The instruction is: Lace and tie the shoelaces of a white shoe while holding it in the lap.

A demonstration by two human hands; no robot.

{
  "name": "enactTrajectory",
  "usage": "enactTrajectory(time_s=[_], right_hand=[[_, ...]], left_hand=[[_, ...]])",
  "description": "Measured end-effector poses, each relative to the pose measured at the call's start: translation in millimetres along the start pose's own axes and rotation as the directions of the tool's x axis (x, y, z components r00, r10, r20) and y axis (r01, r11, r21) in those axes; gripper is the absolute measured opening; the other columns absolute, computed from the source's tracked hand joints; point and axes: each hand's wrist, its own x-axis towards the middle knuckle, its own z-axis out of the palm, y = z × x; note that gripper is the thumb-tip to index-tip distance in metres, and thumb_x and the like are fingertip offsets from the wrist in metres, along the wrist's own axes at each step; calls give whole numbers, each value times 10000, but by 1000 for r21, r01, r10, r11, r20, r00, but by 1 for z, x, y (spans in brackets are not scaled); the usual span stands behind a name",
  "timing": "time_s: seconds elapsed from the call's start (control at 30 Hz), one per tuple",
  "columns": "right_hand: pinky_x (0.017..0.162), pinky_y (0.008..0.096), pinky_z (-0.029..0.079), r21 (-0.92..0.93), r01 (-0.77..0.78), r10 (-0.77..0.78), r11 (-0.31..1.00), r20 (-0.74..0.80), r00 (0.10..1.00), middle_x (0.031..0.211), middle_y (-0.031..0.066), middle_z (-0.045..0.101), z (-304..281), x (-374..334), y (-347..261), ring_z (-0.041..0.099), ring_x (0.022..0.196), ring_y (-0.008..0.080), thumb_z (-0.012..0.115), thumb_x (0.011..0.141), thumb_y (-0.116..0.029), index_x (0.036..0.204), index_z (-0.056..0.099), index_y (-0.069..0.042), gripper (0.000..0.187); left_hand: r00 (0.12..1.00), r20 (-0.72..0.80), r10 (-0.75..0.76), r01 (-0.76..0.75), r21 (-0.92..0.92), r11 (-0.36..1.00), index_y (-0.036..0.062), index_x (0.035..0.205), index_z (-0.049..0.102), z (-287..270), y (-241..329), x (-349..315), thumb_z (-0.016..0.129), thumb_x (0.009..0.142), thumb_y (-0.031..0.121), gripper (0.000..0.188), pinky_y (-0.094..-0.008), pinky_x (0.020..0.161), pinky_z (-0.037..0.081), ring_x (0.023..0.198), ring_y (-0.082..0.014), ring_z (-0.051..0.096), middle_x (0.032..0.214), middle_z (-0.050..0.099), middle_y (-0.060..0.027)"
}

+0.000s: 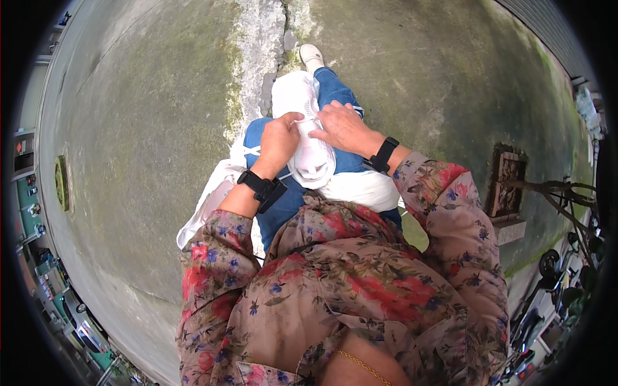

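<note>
On my lap lies a white shoe [312, 161] with a ribbed, mesh-like upper, its rounded open end toward me. My left hand [280, 143] is closed at its left side, with thumb and finger pinched near the middle. From the right, my right hand [349, 130] bends over the same part, thumb laid across the upper and fingers curled. Any lace or thread between the fingertips is too small to make out. Beyond the hands a white piece [295, 92] covers the far end. White cloth [360, 190] is bunched under the shoe, and more white fabric [215, 193] hangs at my left.
My blue-trousered leg [333, 87] stretches forward, ending in a pale shoe [311, 55] on mossy concrete. A cracked whitish strip [261, 51] runs through the ground ahead. To the right stands a brick-edged planter [507, 183] with bare branches [560, 190]. Vehicles line both lower edges.
</note>
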Motion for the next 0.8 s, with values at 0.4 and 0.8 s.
enactTrajectory(time_s=[0.4, 0.8], right_hand=[[822, 446, 379, 483, -34, 20, 875, 33, 999, 965, 143, 570, 12, 2, 23, 493, 983, 307, 516, 746, -160, 908, 590, -21, 226], [787, 458, 391, 196, -38, 34, 980, 26, 999, 928, 144, 572, 9, 3, 7, 501, 958, 307, 521, 746, -134, 898, 597, -29, 199]], left_hand=[[976, 6, 219, -185, 559, 808, 30, 744, 585, 25, 24, 0, 642, 729, 218, 198, -420, 588, 481, 668, -328, 611, 676, 610, -172], [961, 14, 276, -226, 613, 757, 20, 725, 550, 28, 14, 1, 571, 751, 165, 149, -419, 557, 483, 630, -337, 607, 677, 607, -180]])
